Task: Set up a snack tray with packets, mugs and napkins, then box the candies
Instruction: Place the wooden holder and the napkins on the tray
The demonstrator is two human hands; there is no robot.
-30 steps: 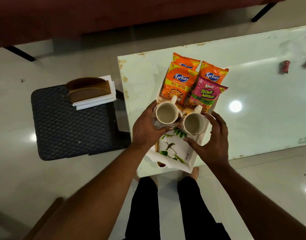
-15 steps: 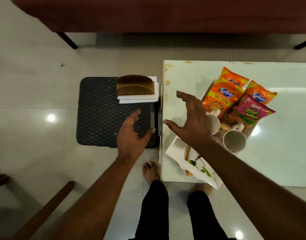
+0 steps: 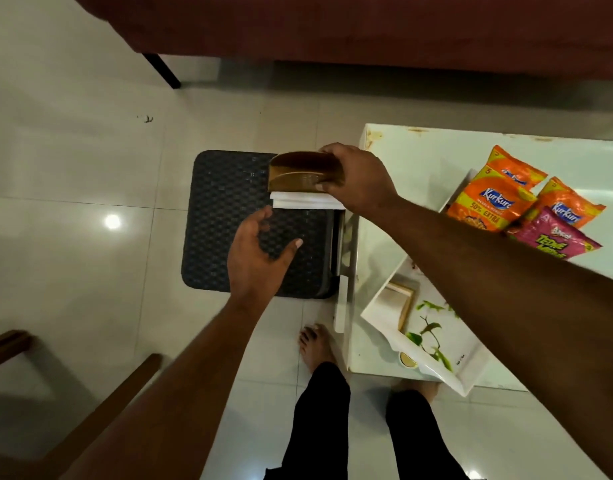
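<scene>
A brown wooden napkin holder [image 3: 296,173] with white napkins [image 3: 303,200] sits on a black woven stool [image 3: 229,216] left of the table. My right hand [image 3: 357,181] grips the holder's right end. Just below the napkins hovers my left hand [image 3: 258,252], fingers apart and holding nothing. On the white table [image 3: 412,168] lies a white tray [image 3: 464,372] with a leaf print. It carries orange Kurkure packets [image 3: 492,202] and a pink packet [image 3: 554,239]. My right forearm hides the mugs.
A dark red sofa [image 3: 367,29] runs along the top, with a black leg at the left. A wooden chair frame [image 3: 17,344] is at the lower left. My bare feet stand on the tiled floor by the table's near edge.
Both hands left the mugs and swung left toward the stool. My right hand has closed on the napkin holder; my left hand has come up just under the napkins. The view turned left.
</scene>
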